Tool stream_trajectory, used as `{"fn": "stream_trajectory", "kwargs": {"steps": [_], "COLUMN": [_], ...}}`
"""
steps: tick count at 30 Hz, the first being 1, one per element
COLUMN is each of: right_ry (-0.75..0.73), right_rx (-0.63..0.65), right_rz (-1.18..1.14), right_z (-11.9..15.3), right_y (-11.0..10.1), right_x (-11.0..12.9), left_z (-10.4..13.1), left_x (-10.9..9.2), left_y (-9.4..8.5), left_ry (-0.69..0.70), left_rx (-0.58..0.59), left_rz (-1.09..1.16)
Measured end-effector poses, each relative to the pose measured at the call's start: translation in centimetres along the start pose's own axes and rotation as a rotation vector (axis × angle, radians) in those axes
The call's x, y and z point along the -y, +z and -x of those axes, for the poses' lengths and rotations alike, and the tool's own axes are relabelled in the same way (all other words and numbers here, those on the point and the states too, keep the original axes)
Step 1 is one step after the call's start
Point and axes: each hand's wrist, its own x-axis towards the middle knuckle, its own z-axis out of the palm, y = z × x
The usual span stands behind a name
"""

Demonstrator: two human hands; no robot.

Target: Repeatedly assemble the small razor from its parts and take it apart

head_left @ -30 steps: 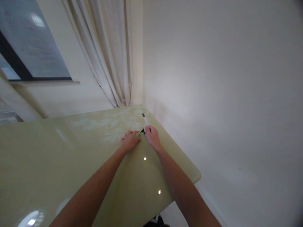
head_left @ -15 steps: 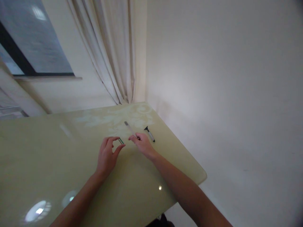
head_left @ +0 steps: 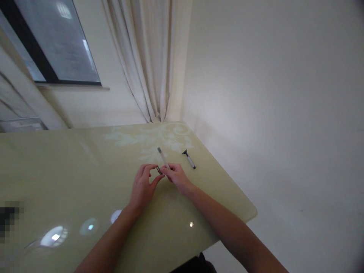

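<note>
Between thumb and fingertips, my left hand (head_left: 142, 187) pinches a small thin strip (head_left: 159, 170), dark with a greenish edge; its exact kind is too small to tell. My right hand (head_left: 178, 177) is closed around the handle of a slim pale brush (head_left: 163, 155), like a toothbrush, whose grey head points up and away to the left. Its fingertips are at the right side of the strip, touching or very close to it. Just beyond the right hand, a razor (head_left: 189, 160) with a black head and grey handle lies on the table.
The glossy yellow-green table (head_left: 71, 167) has a white leaf pattern at its far corner. Its right edge runs close along a pale wall (head_left: 270, 113). Behind it hang a beige curtain (head_left: 150, 64) and a window (head_left: 65, 45). A blurred dark patch (head_left: 8, 218) shows at far left.
My right hand has moved in toward the left, closing the gap to the strip. The view has shifted, so hands, table and razor appear farther right. Both hands keep their holds.
</note>
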Motion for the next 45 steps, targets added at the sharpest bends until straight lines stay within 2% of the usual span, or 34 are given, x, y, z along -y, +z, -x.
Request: {"fn": "stream_trajectory", "kwargs": {"steps": [7, 13, 17, 23, 27, 31, 34, 37, 39, 42, 45], "right_ry": [0.030, 0.090, 0.047, -0.031, -0.130, -0.365, -0.464, -0.479, -0.474, -0.475, -0.480], "right_rx": [0.002, 0.058, 0.094, 0.140, 0.110, 0.012, 0.036, 0.112, 0.109, 0.028, 0.068], "right_rz": [-0.015, -0.104, -0.028, 0.094, 0.200, 0.518, 0.721, 0.872, 0.916, 0.907, 0.852], "right_z": [0.0, -0.4, -0.2, -0.1, -0.6, -1.0, -0.8, -0.4, -0.3, -0.4, -0.6], "right_y": [-1.0, -1.4, -1.2, -1.2, -2.2, -4.2, -5.3, -5.5, -5.4, -5.3, -5.5], "right_x": [0.7, 0.3, 0.1, -0.1, 0.1, 1.0, 1.9, 2.3, 2.2, 2.0, 1.8], "left_z": [-0.2, 0.2, 0.4, 0.3, -0.3, -1.0, -1.3, -1.4, -1.4, -1.4, -1.4], "left_x": [-0.3, -0.5, -0.3, 0.0, -0.1, 0.5, 1.0, 1.4, 1.5, 1.6, 1.5], "left_y": [-0.1, 0.0, 0.1, 0.1, -0.2, -0.8, -1.1, -1.1, -1.0, -0.9, -0.9], "left_ry": [0.012, 0.068, 0.052, 0.055, -0.015, -0.101, -0.130, -0.152, -0.157, -0.158, -0.169], "left_rx": [0.038, 0.138, 0.092, 0.172, 0.120, 0.015, -0.025, -0.050, -0.057, -0.050, -0.047], "left_rz": [0.127, 0.186, 0.163, 0.187, 0.248, 0.265, 0.272, 0.292, 0.307, 0.327, 0.337]}}
